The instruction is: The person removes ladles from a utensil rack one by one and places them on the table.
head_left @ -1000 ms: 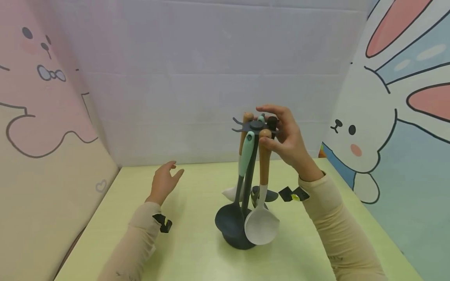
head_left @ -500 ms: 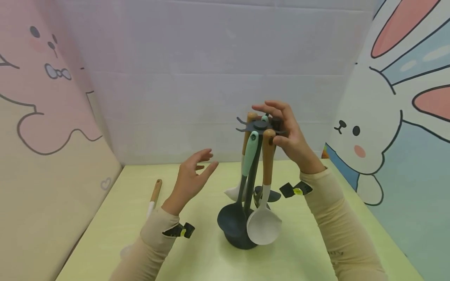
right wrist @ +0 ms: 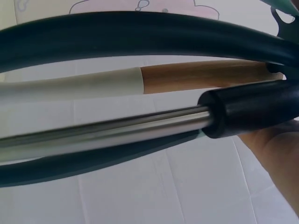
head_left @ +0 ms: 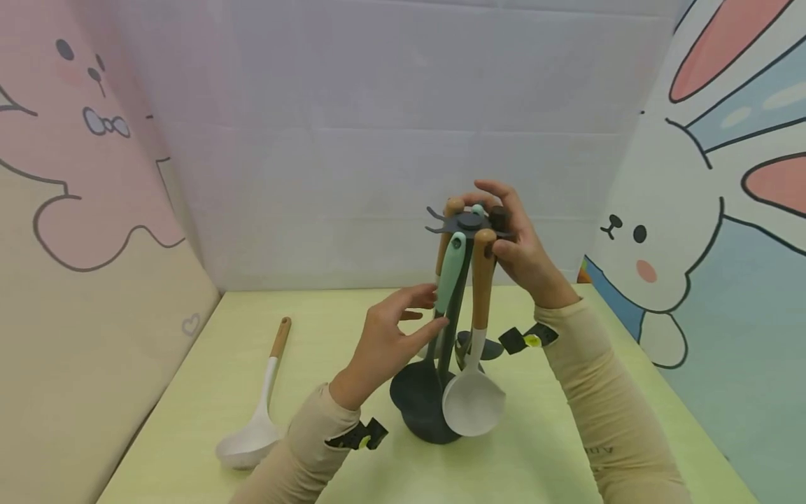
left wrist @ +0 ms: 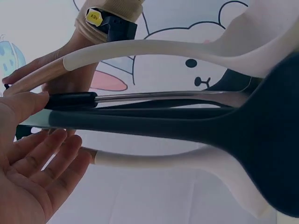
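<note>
A dark utensil rack (head_left: 469,221) stands right of centre in the head view, hung with several utensils. My left hand (head_left: 385,343) is at the dark ladle with the mint-green handle (head_left: 450,273); its thumb and extended fingers lie either side of that handle, not closed round it. My right hand (head_left: 527,255) holds the rack's top from the right, fingers behind and thumb beside a white ladle's wooden handle (head_left: 483,280). A black-handled metal utensil (right wrist: 252,109) hangs close to that hand in the right wrist view; its lower end is mostly hidden.
A white utensil with a wooden handle and a broad scoop-like head (head_left: 248,441) lies on the pale yellow table (head_left: 334,315) at the left. Behind stands a pale cloth wall (head_left: 315,175). Cartoon-printed panels (head_left: 655,245) enclose the right and left sides.
My left hand has moved right, from the table's left part to the mint-green handle. The white utensil at the left has come into view from behind that arm. My right hand stays at the rack.
</note>
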Demonstrator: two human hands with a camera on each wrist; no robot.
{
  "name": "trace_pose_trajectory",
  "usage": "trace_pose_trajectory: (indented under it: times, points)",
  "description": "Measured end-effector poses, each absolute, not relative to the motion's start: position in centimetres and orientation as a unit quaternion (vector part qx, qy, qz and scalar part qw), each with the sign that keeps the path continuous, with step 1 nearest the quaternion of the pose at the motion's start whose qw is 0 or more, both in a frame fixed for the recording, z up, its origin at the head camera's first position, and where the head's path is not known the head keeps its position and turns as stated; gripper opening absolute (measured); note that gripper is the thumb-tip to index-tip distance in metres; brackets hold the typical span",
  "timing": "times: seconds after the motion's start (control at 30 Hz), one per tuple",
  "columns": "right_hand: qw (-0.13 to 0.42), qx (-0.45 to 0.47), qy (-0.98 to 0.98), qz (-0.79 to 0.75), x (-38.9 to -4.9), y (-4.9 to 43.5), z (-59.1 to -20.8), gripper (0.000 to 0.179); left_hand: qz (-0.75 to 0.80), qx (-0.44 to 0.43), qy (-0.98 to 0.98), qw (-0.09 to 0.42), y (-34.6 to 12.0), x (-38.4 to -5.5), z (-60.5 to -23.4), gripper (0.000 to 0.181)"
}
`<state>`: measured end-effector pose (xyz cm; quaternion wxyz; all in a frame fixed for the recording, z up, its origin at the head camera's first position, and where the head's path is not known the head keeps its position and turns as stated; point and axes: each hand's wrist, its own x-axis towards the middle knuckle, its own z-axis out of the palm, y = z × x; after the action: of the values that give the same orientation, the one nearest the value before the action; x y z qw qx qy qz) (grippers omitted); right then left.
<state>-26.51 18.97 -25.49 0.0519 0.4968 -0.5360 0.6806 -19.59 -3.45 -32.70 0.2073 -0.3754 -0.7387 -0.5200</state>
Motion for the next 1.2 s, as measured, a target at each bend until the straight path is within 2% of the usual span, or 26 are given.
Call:
trace_pose_trajectory:
  times: [0.2,0.77,1.2]
  points:
    - [0.069,0.478,-0.533,0.695,-26.3,18.8,-25.7,0.073,-0.533,-0.36,-0.738,0.205,-2.6,-19.4,-32.9,0.035]
    - [0.139,0.441,-0.549,0.696,-25.0,17.9,-26.0,0.078,-0.533,-0.359,-0.73,0.234,-2.7,-19.7,-33.5,0.028]
    - [0.184,0.389,-0.569,0.701,-23.3,17.4,-25.7,0.081,-0.526,-0.362,-0.737,0.222,-2.7,-20.0,-33.8,0.022]
